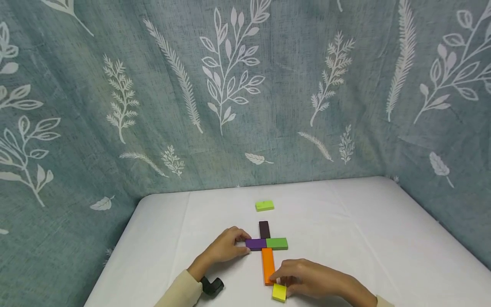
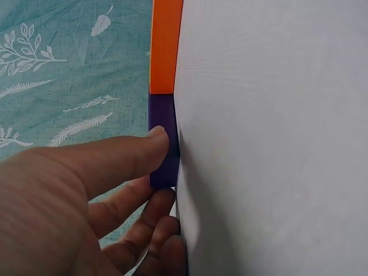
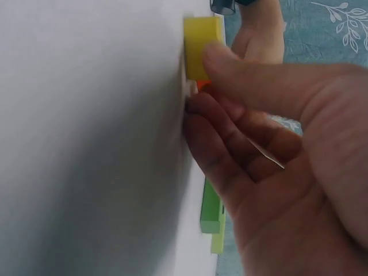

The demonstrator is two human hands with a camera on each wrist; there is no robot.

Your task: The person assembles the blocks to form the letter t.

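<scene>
My left hand (image 1: 229,246) grips the left end of a purple block (image 1: 255,244), thumb on its near side and index finger at its far side. To the right of it, a green block (image 1: 277,244) lies end to end with the purple one. A dark brown block (image 1: 264,230) stretches away behind their join and a long orange block (image 1: 268,266) runs toward me, forming a cross. My right hand (image 1: 307,277) pinches a small yellow block (image 1: 279,293) at the orange block's near end, thumb on its right side, index finger by the orange block's corner.
A lime-green block (image 1: 264,206) lies apart, behind the cross. The white-covered table (image 1: 199,213) has rounded far corners and meets a leaf-patterned cloth (image 1: 284,106). A black device (image 1: 212,287) sits by the left wrist, below the sleeve's cuff.
</scene>
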